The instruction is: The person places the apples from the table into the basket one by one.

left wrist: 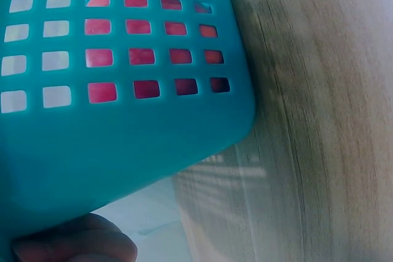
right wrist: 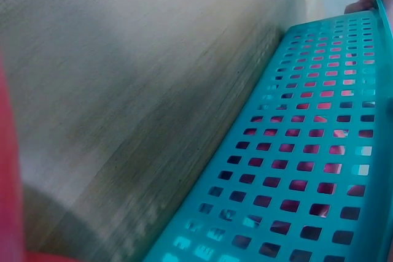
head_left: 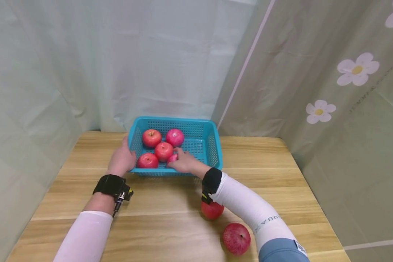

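A blue plastic basket (head_left: 196, 126) with perforated walls stands on the table, with several red apples lying in it. My left hand (head_left: 122, 160) grips its left rim near the front corner; in the left wrist view the fingers (left wrist: 80, 243) curl at the rim's edge. Reaching over the front rim, my right hand (head_left: 184, 162) holds a red apple (head_left: 172, 159) down inside the basket, thumb and fingers around it. That apple is partly hidden by the hand and sits close to the middle apple (head_left: 163, 151). The basket's front wall (right wrist: 295, 133) fills the right wrist view.
Two more red apples lie on the wooden table (head_left: 157, 218): one (head_left: 213, 210) below my right wrist and partly covered by it, another (head_left: 236, 238) nearer the front, beside my right forearm. A curtain (head_left: 170, 65) hangs right behind the basket and along both sides.
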`<state>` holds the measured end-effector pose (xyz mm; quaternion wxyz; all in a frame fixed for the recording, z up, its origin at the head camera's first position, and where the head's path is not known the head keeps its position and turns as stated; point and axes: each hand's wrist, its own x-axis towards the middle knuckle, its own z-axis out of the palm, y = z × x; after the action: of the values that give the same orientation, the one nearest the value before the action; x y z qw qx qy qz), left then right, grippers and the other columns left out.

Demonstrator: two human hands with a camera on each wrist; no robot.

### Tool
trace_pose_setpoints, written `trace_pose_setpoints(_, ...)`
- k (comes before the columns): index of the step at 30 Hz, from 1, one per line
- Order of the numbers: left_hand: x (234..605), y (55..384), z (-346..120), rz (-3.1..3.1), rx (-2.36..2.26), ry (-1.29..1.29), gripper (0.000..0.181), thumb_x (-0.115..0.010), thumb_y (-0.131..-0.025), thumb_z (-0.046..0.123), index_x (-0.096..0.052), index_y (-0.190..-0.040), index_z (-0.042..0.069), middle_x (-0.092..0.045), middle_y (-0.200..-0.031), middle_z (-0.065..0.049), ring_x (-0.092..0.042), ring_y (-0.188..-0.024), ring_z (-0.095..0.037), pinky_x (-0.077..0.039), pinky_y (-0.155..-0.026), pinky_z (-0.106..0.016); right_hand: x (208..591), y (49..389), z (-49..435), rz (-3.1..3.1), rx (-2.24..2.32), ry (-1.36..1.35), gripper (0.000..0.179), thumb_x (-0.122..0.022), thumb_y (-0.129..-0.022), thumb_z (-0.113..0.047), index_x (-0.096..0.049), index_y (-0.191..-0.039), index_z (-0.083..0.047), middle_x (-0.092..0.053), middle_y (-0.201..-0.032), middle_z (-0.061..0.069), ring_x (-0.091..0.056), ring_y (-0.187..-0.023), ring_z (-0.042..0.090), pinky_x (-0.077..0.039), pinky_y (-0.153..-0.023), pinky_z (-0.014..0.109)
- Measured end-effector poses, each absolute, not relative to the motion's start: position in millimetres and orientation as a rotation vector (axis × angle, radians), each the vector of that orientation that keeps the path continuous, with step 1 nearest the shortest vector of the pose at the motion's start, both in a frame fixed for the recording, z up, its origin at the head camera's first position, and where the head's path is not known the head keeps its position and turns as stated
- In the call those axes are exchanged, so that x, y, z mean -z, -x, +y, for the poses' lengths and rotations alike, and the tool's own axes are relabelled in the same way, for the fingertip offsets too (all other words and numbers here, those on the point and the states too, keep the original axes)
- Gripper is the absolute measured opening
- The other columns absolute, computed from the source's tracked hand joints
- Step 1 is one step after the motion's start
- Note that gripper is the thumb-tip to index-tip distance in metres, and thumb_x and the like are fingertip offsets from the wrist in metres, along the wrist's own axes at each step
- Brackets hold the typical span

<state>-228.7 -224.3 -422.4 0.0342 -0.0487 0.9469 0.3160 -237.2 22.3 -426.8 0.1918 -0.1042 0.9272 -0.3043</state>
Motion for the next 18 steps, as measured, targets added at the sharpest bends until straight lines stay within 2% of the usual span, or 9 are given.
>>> trace_pose_setpoints(7,420.3,228.6,-223.7,2.942,-0.948,0.113,0.070,-0.042,-0.103,0.014,0.000,-0.156,-0.004,-0.047,-0.126,-0.042,-0.057,-0.089,-0.043,-0.050,-0.063,-0.048,427.8,237.9,22.5,2.616,0.846,0.297,0.075,-0.066,-0.087,-0.044,-0.034,-0.150,-0.017,-0.046,-0.139,0.013,-0.041,-0.125,0.028,-0.047,-0.092,0.049)
trace_pose_setpoints(14,420.3,229.7,-224.6,2.954,-0.939,0.102,0.069,-0.042,-0.102,0.014,-0.001,-0.155,-0.004,-0.047,-0.126,-0.042,-0.057,-0.090,-0.044,-0.050,-0.067,-0.052,422.3,239.0,23.7,2.601,0.865,0.367,0.077,-0.064,-0.088,-0.045,-0.031,-0.151,-0.016,-0.050,-0.133,0.009,-0.045,-0.119,0.025,-0.049,-0.090,0.046)
trace_pose_setpoints(18,421.3,231.2,-223.8,2.943,-0.940,0.121,0.069,-0.041,-0.103,0.014,-0.001,-0.156,-0.004,-0.045,-0.129,-0.042,-0.056,-0.094,-0.045,-0.050,-0.071,-0.054,411.6,240.9,30.0,2.606,0.834,0.455,0.078,-0.062,-0.091,-0.046,-0.029,-0.152,-0.013,-0.051,-0.133,0.010,-0.044,-0.122,0.026,-0.048,-0.094,0.046)
